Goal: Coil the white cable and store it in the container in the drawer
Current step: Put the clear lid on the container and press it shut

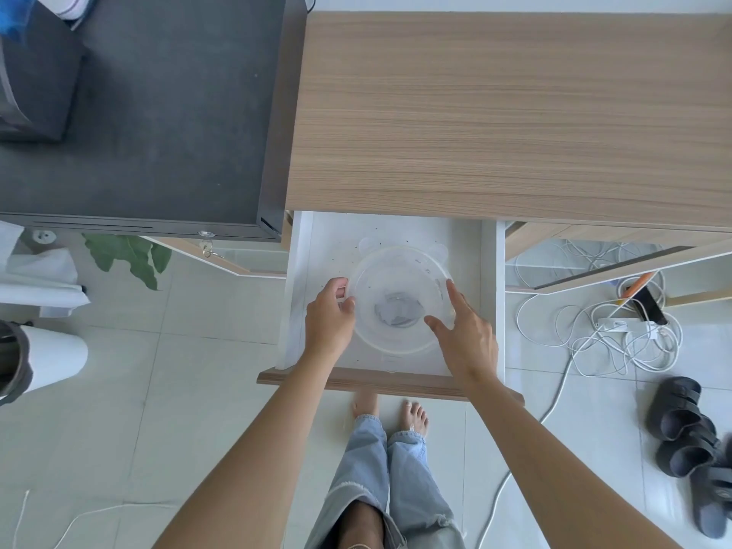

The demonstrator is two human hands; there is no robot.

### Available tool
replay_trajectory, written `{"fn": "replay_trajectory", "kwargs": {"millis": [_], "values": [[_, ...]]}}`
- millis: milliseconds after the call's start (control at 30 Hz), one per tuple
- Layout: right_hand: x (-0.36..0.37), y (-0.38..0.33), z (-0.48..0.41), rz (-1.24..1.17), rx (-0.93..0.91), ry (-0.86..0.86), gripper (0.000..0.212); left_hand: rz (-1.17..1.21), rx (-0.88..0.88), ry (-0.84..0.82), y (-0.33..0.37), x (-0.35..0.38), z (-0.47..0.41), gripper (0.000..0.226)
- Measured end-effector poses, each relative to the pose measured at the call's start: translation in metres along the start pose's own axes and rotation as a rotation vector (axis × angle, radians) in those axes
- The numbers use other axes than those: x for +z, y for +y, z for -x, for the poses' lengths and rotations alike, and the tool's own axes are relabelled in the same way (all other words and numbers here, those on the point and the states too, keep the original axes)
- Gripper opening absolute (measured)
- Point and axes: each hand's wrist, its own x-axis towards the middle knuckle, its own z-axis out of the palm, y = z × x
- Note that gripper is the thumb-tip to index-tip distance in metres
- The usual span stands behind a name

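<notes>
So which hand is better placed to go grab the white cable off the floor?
Probably the right hand: the cable lies tangled on the floor to its right, while the left hand grips the container's rim.

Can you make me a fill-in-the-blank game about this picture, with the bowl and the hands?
1. The clear container sits inside the open ____.
2. The left hand touches the container's ____ side.
3. The tangled white cables lie on the ____.
4. The dark sandals are to the ____ of the drawer.

Missing words: drawer; left; floor; right
</notes>
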Motion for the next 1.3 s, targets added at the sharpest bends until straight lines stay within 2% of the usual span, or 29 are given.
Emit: {"fn": "replay_trajectory", "kwargs": {"millis": [67, 200, 600, 1000, 1200, 1300], "values": [[0.001, -0.003, 0.001, -0.018, 0.003, -0.009, 0.072, -0.036, 0.001, 0.001, 0.001, -0.001, 0.0, 0.034], [0.002, 0.0, 0.003, -0.231, 0.059, 0.023, 0.067, -0.055, 0.031, 0.044, 0.007, 0.004, 0.005, 0.036], [0.0, 0.012, 0.003, -0.408, 0.143, 0.05, 0.05, -0.059, 0.03, 0.094, 0.014, 0.005, 0.011, 0.041], [-0.005, 0.01, 0.0, -0.356, 0.199, -0.001, 0.053, -0.127, 0.015, 0.06, 0.015, 0.012, 0.015, 0.044], [-0.007, 0.001, 0.005, -0.073, 0.131, 0.04, 0.056, -0.239, 0.043, 0.11, 0.019, 0.013, 0.018, 0.043], [-0.008, -0.003, 0.006, -0.174, 0.165, 0.023, 0.059, -0.173, 0.032, 0.11, 0.025, 0.015, 0.021, 0.039]]}}
